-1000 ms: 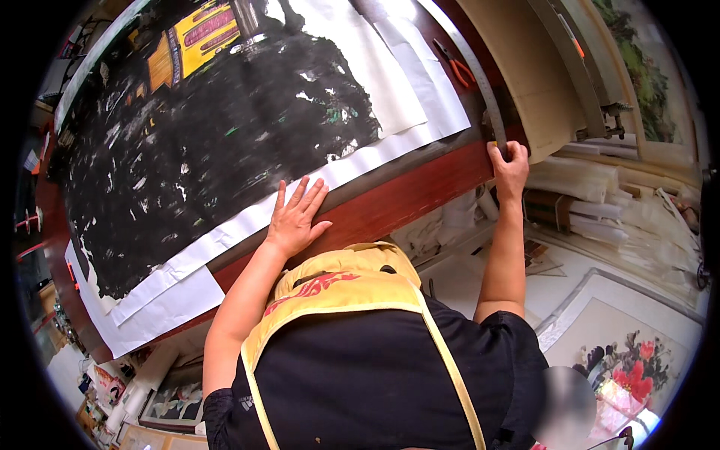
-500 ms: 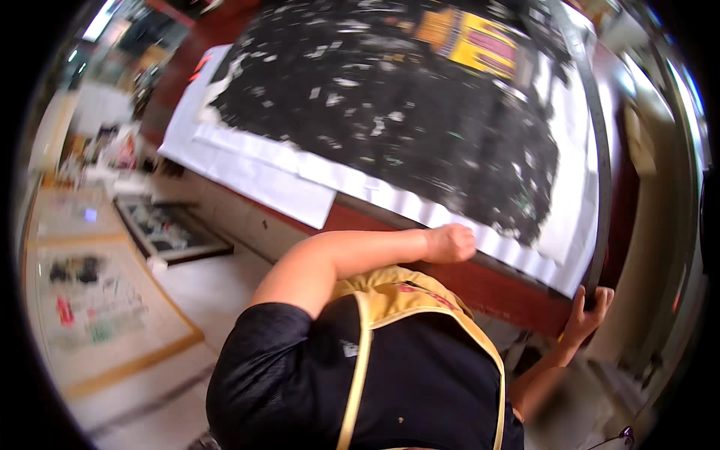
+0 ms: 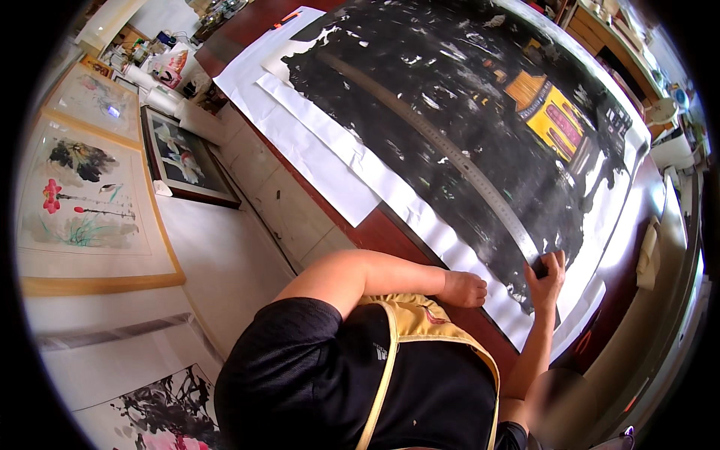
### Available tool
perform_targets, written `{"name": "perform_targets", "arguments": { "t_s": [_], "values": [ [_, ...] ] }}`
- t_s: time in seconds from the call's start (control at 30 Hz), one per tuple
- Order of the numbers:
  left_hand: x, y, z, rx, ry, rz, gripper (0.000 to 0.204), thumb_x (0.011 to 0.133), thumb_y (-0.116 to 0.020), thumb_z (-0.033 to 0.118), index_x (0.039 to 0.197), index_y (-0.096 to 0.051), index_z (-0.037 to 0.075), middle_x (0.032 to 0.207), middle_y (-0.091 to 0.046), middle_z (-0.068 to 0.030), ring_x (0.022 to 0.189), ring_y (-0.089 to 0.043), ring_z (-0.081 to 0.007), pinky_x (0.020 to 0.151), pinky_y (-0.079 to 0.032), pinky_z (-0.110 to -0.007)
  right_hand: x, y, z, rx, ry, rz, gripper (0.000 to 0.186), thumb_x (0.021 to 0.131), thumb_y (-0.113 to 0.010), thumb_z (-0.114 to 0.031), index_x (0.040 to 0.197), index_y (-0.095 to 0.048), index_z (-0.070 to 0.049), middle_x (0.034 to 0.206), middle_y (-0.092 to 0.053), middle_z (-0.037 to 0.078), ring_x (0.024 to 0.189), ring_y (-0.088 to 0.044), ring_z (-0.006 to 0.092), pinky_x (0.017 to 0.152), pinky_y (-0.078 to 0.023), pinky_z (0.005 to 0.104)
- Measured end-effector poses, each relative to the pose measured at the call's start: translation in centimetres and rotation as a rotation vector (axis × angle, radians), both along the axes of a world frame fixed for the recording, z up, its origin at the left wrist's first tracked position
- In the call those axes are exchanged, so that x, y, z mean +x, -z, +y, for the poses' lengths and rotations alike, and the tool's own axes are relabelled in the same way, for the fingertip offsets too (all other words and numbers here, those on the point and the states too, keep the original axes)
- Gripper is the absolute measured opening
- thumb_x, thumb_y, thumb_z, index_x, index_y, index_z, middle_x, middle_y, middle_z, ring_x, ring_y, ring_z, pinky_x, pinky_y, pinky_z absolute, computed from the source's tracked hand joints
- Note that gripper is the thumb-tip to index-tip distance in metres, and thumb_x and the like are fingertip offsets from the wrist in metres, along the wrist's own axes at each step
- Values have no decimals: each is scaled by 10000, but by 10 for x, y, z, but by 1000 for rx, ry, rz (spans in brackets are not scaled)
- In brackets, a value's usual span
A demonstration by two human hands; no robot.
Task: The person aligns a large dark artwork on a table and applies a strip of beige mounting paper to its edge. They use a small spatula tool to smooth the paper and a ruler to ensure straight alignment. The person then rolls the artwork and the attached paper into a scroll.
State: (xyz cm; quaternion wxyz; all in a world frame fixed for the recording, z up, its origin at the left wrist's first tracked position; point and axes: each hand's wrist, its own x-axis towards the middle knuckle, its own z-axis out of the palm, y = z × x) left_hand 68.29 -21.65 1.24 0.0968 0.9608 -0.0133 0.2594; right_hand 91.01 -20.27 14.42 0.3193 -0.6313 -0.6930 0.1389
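Observation:
A long metal ruler (image 3: 487, 191) lies diagonally across the dark, largely black painting (image 3: 420, 75), which has a yellow and orange patch (image 3: 559, 120) and ragged white edges. My right hand (image 3: 546, 279) grips the ruler's near end over the painting's lower right. My left hand (image 3: 465, 289) is closed at the white paper border along the near edge, left of my right hand; whether it holds anything is hidden. White sheets (image 3: 300, 150) lie under the painting on a red-brown table (image 3: 401, 231).
Framed flower paintings (image 3: 97, 202) and paper rolls (image 3: 161, 97) are at my left. A cluttered wooden counter (image 3: 611, 37) stands beyond the far right corner. Orange-handled pliers (image 3: 583, 341) lie at the table's right, beside a tall panel edge (image 3: 675, 262).
My right hand has moved the ruler from the table's right edge onto the painting, now slanting across it. My left hand, spread flat a second ago, is curled closed. The view has swung leftward.

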Motion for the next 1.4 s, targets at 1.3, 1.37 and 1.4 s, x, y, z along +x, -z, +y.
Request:
{"name": "perform_targets", "arguments": {
  "t_s": [1.3,1.37,1.4],
  "values": [
    [-194,-2,137,-77,-942,376,642,995,-611,474,1588,-426,311,1646,-390,-6,1517,-336,-305,1233,-175,-613,42,94,-101,-163,406,-433,481,928,-716,-242,1395,-625,-175,1445,-616,84,1344,-552,300,1129,-409,449],
    [-199,-5,130,-86,-953,372,624,1002,-600,470,1583,-434,315,1649,-385,4,1520,-334,-302,1237,-176,-601,39,94,-105,-166,376,-400,492,924,-723,-235,1402,-622,-178,1442,-619,77,1343,-552,300,1122,-418,448],
    [-201,-6,128,-90,-961,374,621,1005,-596,468,1585,-432,316,1649,-385,6,1521,-332,-301,1239,-176,-597,39,94,-107,-171,365,-388,498,922,-727,-232,1406,-620,-179,1441,-620,74,1343,-551,300,1119,-423,447]
  ]
}}
